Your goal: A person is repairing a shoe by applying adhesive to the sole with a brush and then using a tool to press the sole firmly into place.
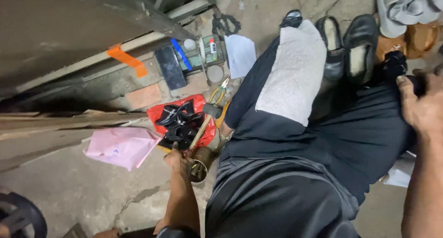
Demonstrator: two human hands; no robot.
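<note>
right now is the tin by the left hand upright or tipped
Upright: the tin shows its open mouth from above, beside the left hand, with a hammer handle over it.

cracked concrete floor bears pink bag, red bag, white paper, pliers

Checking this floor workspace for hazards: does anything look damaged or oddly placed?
The concrete floor is cracked near the left hand, which grips a hammer beside a metal tin. Black heeled shoes sit heaped on a red bag. Nothing looks spilled.
</note>
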